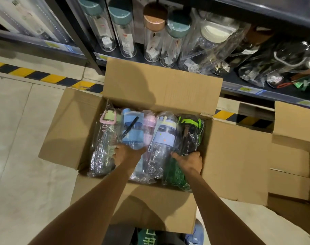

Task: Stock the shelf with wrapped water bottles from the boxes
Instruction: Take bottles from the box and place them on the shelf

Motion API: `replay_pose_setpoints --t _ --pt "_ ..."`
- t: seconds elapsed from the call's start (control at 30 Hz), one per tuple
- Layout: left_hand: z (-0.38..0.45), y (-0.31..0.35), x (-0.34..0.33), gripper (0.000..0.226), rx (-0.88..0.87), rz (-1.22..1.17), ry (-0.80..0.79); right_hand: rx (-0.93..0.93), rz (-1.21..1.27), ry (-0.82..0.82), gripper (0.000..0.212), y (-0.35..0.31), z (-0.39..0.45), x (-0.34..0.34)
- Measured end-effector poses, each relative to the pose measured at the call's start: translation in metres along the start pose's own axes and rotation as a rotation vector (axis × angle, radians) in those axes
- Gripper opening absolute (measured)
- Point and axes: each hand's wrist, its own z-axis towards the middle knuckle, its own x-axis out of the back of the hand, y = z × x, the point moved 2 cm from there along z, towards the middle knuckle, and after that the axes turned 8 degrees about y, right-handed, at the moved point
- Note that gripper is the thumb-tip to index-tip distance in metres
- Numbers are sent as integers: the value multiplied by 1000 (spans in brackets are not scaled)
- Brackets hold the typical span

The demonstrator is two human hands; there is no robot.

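An open cardboard box (161, 89) stands on the floor below me, holding several plastic-wrapped water bottles side by side. From left they are a clear bottle with a pink lid (106, 133), a blue bottle (133, 128), a slim pink bottle (149, 128), a lilac-banded bottle (164, 137) and a black bottle with a green cap (189, 131). My left hand (126, 153) reaches into the box and grips the lower end of the blue bottle. My right hand (190, 160) curls round the base of the black and green bottle.
The dark shelf (239, 85) behind the box carries upright clear bottles (124, 32) with teal and copper lids, and wrapped bottles (212, 43) lying to the right. A second open box (292, 152) stands on the right. Yellow-black hazard tape (35, 75) runs along the floor.
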Motion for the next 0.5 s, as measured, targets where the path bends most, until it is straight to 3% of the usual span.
replay_pose_setpoints --t 0.27,0.4,0.43,0.5 --pt "-13 -2 13 91 2 -145 -20 -125 187 -55 112 0 -4 9" --pt "-35 6 33 44 -99 -211 -67 -125 281 -91 119 -5 -27 22" --pt "-43 10 41 46 -124 -239 -100 -100 314 -96 121 -3 -32 27" --pt "-60 22 61 47 -143 -286 -168 -68 403 -97 105 -4 -47 48"
